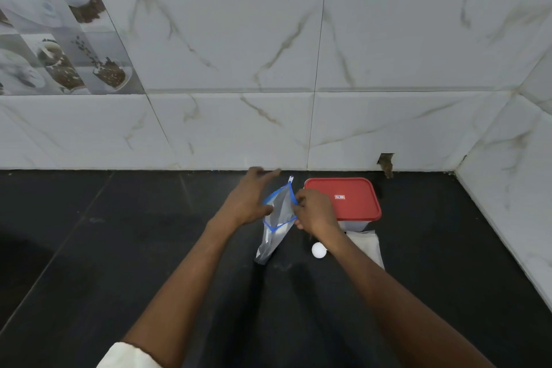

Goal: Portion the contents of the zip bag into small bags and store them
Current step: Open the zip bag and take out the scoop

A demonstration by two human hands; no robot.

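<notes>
Currently: zip bag held upright at its mouth, 2 hands on station.
I note the zip bag standing on the black counter, mouth up, between both hands, presumably so the contents stay in. My right hand pinches the right rim at the blue zip line. My left hand is at the left rim, fingers straight and spread toward the wall; I cannot tell whether its thumb grips. A red-lidded container sits just behind the right hand, lid on. A flat pale stack, likely the small bags, lies beside the right forearm, within reach.
</notes>
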